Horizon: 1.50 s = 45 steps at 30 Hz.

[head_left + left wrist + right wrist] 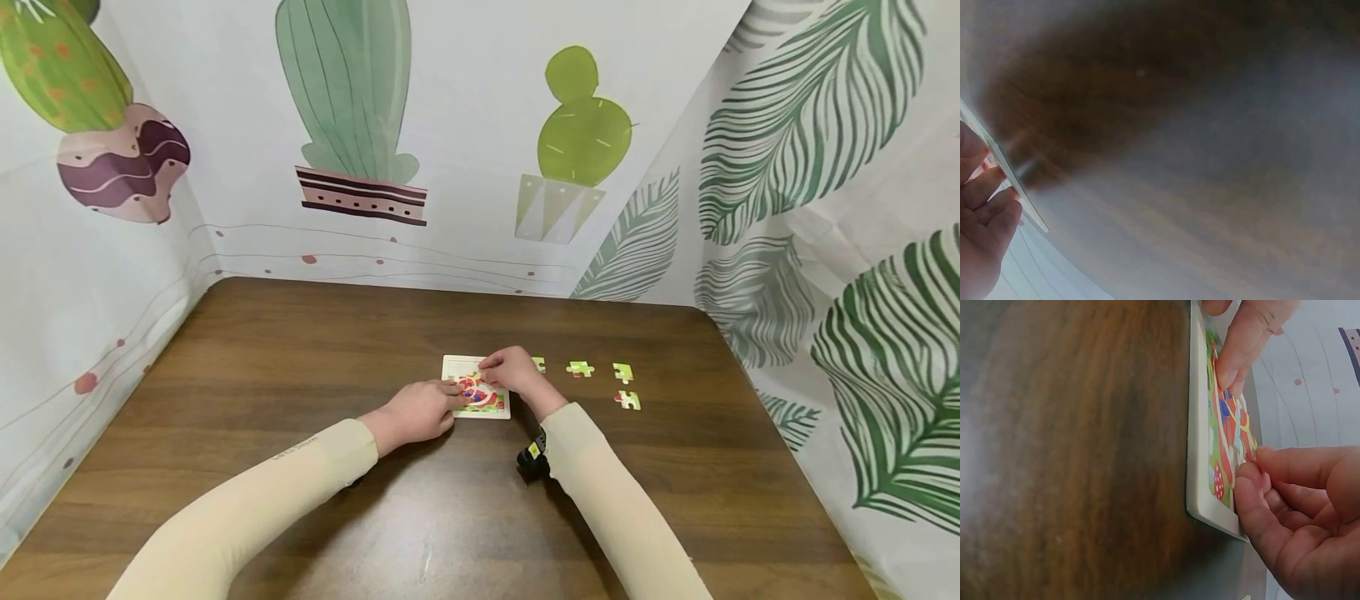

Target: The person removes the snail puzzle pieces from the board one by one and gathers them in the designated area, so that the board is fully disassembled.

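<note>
A jigsaw puzzle with a white-rimmed tray lies on the brown table, and its assembled part shows red, blue, green and yellow. My left hand reaches over the tray's left side, with extended fingers pressing on the picture. At the tray's right side my right hand pinches a puzzle piece between thumb and index finger, right at the assembled part. The fingers cover most of that piece. In the left wrist view, the left fingertips overlap the tray's edge.
Loose green puzzle pieces lie to the right of the tray: one partly behind the right hand, another farther right, then a piece above a red-and-green one. A patterned cloth wall rises behind the table.
</note>
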Each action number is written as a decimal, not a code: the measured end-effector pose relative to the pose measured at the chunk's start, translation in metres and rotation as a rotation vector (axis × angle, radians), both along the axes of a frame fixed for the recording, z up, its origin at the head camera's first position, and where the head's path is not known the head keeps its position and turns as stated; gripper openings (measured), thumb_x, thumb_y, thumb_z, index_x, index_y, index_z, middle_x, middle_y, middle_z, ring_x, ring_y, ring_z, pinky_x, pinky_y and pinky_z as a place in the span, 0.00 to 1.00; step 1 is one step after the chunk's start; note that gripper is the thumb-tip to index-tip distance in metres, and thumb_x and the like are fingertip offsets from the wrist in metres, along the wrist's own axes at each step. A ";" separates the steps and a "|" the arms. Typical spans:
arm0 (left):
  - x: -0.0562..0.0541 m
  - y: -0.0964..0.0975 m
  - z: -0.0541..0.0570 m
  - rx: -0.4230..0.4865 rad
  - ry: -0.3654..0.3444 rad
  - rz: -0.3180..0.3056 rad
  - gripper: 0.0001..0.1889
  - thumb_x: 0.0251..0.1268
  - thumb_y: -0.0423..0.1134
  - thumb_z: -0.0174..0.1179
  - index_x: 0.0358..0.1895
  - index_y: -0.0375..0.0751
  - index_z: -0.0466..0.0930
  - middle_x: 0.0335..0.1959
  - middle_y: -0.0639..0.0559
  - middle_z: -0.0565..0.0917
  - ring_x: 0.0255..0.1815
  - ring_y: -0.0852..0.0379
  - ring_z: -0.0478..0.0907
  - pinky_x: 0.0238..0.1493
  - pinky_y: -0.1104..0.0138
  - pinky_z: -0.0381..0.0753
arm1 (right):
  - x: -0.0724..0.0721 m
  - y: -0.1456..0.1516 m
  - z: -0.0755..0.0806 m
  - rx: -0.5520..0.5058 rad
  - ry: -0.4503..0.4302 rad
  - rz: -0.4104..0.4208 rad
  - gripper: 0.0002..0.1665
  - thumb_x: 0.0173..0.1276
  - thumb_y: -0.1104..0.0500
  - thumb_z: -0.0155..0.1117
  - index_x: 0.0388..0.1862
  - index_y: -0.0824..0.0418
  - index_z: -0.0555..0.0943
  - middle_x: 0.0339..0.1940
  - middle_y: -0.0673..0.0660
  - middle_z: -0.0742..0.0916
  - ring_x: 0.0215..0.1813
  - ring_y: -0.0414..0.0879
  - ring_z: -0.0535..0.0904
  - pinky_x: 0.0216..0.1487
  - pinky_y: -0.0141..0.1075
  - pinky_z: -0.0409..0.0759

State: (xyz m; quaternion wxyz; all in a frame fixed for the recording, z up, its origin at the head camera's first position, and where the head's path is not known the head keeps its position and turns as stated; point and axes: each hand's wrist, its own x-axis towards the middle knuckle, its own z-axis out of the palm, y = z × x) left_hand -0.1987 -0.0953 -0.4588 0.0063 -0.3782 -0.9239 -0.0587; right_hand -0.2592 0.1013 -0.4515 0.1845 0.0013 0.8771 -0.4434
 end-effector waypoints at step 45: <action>-0.001 -0.001 -0.001 0.012 0.068 -0.033 0.16 0.71 0.46 0.63 0.55 0.42 0.89 0.58 0.44 0.88 0.60 0.48 0.86 0.58 0.57 0.86 | -0.003 0.006 -0.003 -0.137 -0.035 -0.017 0.13 0.72 0.65 0.65 0.51 0.70 0.86 0.43 0.63 0.89 0.33 0.40 0.84 0.44 0.35 0.90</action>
